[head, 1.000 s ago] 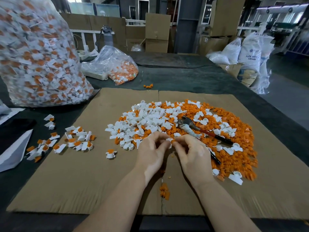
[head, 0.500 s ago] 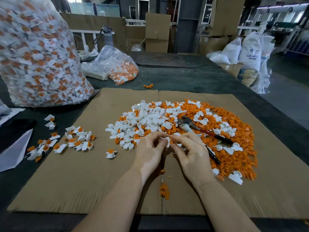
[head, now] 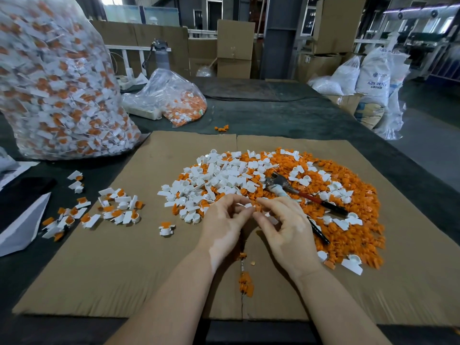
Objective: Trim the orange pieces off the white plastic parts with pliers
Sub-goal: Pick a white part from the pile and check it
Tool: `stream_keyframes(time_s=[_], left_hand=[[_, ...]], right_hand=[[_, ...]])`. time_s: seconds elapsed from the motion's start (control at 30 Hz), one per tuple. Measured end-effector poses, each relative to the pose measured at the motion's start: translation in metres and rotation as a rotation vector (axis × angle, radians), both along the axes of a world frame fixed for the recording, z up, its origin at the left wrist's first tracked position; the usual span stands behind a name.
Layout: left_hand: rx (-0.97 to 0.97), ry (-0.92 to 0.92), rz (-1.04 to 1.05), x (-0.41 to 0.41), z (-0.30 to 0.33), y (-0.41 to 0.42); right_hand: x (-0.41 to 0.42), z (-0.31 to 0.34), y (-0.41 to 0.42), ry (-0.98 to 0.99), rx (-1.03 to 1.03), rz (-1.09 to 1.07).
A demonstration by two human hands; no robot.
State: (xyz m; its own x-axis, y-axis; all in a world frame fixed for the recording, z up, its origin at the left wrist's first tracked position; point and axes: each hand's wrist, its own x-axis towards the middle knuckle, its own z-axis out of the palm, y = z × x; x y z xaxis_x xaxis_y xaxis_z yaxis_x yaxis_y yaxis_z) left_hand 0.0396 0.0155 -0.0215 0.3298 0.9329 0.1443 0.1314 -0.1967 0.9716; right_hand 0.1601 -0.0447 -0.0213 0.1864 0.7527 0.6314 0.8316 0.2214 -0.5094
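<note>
Above the cardboard (head: pixel 124 270), both hands' fingers (head: pixel 245 212) pinch one white-and-orange part (head: pixel 254 207) between them.

Pretty even indoor light here, with daylight coming in through the windows (head: pixel 139 13) at the back and blowing out a bit. Shadows on the cardboard (head: pixel 124 270) are looking soft. Wide-angle lens is bending the edges, and the far background is going slightly mushy.

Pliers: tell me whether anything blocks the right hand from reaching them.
Nothing visible blocks it. The pliers lie exposed atop the pile, just beyond the right hand, which first must release the small part both hands pinch.
</note>
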Motion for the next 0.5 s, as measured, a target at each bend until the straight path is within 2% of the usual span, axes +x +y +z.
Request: stream_keyframes(time_s=[0.13,0.23,0.33,0.4,0.5], left_hand=[[-0.085,-0.085,0.005,0.001,0.002,0.001],[-0.114,-0.093,0.008,0.002,0.002,0.004],[-0.163,-0.145,0.007,0.003,0.004,0.006],[-0.191,-0.174,0.008,0.003,0.005,0.007],[-0.216,-0.194,0.014,0.003,0.004,0.008]], right_hand=[[0.012,0.011,0.005,0.002,-0.080,-0.316],[0.031,0.023,0.013,-0.095,-0.496,-0.556],[0.045,0.031,0.022,-0.144,-0.869,-0.561],[0.049,0.032,0.026,-0.185,-0.945,-0.563],[0.052,0.032,0.030,-0.253,-0.913,-0.578]])
